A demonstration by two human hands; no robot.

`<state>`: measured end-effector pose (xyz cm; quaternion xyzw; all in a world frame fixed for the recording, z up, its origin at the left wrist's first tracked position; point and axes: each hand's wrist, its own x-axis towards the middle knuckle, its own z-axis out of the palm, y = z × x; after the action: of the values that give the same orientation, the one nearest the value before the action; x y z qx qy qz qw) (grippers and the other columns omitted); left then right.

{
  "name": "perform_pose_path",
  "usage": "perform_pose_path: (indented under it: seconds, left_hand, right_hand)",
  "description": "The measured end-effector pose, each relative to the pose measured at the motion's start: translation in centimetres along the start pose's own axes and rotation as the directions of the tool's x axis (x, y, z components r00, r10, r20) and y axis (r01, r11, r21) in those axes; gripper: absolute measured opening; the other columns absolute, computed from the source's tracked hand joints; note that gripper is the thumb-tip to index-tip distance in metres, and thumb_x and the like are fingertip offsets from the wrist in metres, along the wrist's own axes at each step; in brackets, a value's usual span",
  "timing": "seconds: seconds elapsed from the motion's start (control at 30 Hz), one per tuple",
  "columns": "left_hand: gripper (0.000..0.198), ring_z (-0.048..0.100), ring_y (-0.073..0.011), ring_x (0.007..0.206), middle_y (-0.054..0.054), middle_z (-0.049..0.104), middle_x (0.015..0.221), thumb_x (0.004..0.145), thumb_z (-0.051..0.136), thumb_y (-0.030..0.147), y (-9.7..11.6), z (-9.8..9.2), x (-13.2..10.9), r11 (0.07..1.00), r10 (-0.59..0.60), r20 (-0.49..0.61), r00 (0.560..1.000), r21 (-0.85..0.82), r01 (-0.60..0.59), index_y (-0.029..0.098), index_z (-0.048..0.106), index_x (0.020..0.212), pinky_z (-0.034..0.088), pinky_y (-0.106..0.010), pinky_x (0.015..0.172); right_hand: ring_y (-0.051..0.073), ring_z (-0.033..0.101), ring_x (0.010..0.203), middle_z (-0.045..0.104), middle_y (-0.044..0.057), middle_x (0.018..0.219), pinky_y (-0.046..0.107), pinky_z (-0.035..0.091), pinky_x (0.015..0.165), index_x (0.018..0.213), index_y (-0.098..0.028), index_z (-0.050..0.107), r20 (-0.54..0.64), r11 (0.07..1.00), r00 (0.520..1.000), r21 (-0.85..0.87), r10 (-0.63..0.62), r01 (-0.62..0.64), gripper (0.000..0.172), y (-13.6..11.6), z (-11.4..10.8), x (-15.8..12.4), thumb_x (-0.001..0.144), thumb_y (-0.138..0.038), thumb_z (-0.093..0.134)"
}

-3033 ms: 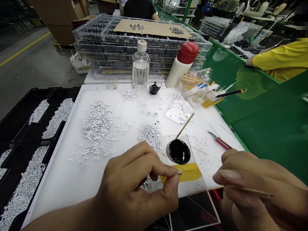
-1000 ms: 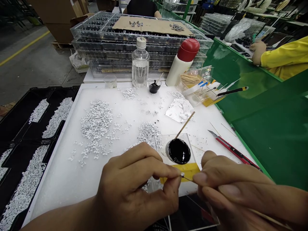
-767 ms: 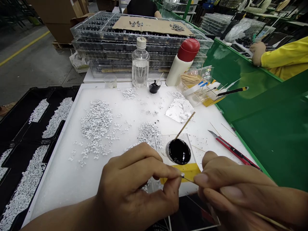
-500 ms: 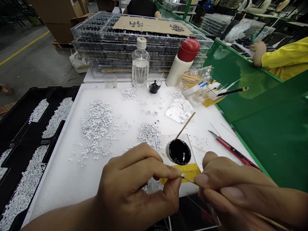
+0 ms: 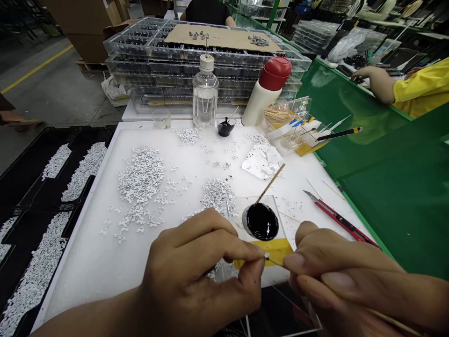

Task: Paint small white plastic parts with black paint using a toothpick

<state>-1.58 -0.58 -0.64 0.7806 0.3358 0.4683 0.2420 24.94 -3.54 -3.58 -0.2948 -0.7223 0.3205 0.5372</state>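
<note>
Since the earlier view our right hand (image 5: pixel 336 276) has slid in, pinching a thin bamboo stick (image 5: pixel 275 262) so its tip meets the tiny white part (image 5: pixel 266 256) that our left hand (image 5: pixel 196 276) grips between fingertips, just below the dish of black liquid (image 5: pixel 261 222).

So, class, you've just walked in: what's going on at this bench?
A person's left hand pinches a tiny white part, while the right hand holds a thin wooden stick with its tip at that part. Just beyond lies a clear plastic sheet with a pool of glossy black liquid and a wooden-handled brush resting in it. Heaps of white parts cover the white board.
</note>
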Motion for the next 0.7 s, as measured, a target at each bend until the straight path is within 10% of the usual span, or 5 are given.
perform_pose_path:
  seconds: [0.37, 0.7]
  left_hand:
    - [0.018, 0.061, -0.0026, 0.056, 0.002, 0.089, 0.098, 0.105, 0.088, 0.002, -0.1, 0.2, -0.2, 0.999, -0.016, -0.023, 1.0, -0.031, 0.015, 0.018, 0.086, 0.114, 0.047, -0.013, 0.046]
    - [0.014, 0.067, -0.0027, 0.06, 0.003, 0.083, 0.093, 0.105, 0.085, 0.005, 0.1, 0.3, 0.0, 1.0, 0.002, -0.049, 0.999, 0.024, -0.001, 0.019, 0.085, 0.109, 0.05, -0.009, 0.05]
  right_hand:
    - [0.017, 0.076, 0.071, 0.094, 0.001, 0.127, 0.034, 0.064, 0.066, 0.153, -0.042, 0.081, 0.037, 0.994, 0.997, -0.077, 0.075, -0.072, 0.058, -1.0, -0.9, 0.0, 0.109, -0.006, 0.095]
    - [0.021, 0.067, 0.064, 0.082, 0.004, 0.101, 0.043, 0.064, 0.067, 0.132, -0.031, 0.075, -0.117, 0.912, 0.989, -0.41, -0.085, 0.03, 0.004, -0.8, 1.0, -0.3, 0.131, -0.035, 0.073]
